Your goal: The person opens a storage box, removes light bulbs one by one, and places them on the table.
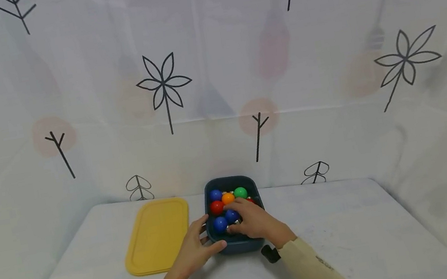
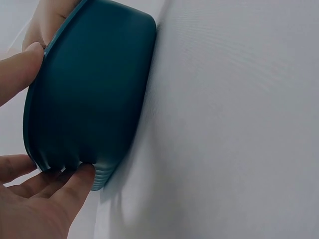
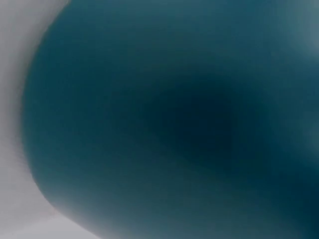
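Observation:
A dark teal box (image 1: 241, 246) with rounded corners holds several shiny baubles, some with silver caps. My left hand (image 1: 193, 250) holds the box at its near left corner; in the left wrist view its fingers (image 2: 79, 184) press the ribbed side and its thumb (image 2: 25, 67) lies at the rim. My right hand (image 1: 256, 218) reaches over the right wall into the box. A blue bauble (image 1: 232, 215) lies between its thumb and fingers; I cannot tell whether they pinch it. Around them are another blue bauble (image 1: 220, 224), a red one (image 1: 216, 207), an orange one (image 1: 228, 198) and a green one (image 1: 240, 193).
Left of the box, a yellow tray (image 1: 158, 234) lies flat on the white table (image 1: 346, 237). Behind the table hangs a pale curtain (image 1: 224, 144) printed with plant drawings. The box wall (image 3: 149, 124) fills most of the right wrist view, blurred.

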`<state>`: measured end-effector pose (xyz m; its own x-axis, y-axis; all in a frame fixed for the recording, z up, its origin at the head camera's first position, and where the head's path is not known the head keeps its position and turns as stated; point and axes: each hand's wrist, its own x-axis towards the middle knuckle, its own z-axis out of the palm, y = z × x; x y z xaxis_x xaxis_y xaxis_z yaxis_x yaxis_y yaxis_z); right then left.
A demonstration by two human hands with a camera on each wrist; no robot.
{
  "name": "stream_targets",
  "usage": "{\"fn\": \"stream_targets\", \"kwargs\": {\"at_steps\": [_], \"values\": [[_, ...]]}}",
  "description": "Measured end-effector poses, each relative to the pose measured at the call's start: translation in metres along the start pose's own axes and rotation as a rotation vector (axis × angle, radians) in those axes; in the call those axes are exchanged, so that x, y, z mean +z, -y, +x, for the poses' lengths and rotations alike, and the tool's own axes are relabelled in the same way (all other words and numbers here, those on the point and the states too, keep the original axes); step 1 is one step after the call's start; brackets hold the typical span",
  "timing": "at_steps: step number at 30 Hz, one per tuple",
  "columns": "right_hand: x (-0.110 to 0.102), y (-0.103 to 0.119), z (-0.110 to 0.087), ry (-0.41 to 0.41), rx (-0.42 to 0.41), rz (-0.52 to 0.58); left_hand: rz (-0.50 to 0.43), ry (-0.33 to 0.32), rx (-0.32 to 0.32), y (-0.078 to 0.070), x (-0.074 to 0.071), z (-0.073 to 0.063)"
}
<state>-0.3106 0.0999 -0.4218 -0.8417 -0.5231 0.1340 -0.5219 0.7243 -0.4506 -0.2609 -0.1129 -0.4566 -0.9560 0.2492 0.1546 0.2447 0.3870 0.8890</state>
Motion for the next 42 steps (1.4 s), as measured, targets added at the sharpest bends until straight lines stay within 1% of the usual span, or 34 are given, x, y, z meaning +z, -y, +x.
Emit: {"fn": "stream_targets", "kwargs": {"at_steps": [14, 20, 29, 38, 42], "values": [[-0.001, -0.008, 0.014, 0.029, 0.018, -0.062, -0.026, -0.007, -0.007, 0.002, 0.002, -0.001], [0.0, -0.01, 0.017, 0.046, 0.002, -0.079, -0.031, -0.008, -0.02, 0.002, 0.002, 0.0], [0.003, -0.01, 0.022, 0.118, -0.007, -0.107, -0.036, -0.005, -0.024, 0.001, 0.002, 0.0], [0.003, -0.008, 0.021, 0.116, -0.007, -0.108, -0.041, -0.007, -0.018, 0.001, 0.002, -0.001], [0.001, -0.008, 0.02, 0.105, -0.021, -0.096, -0.053, -0.004, -0.011, 0.001, 0.002, -0.001]]}}
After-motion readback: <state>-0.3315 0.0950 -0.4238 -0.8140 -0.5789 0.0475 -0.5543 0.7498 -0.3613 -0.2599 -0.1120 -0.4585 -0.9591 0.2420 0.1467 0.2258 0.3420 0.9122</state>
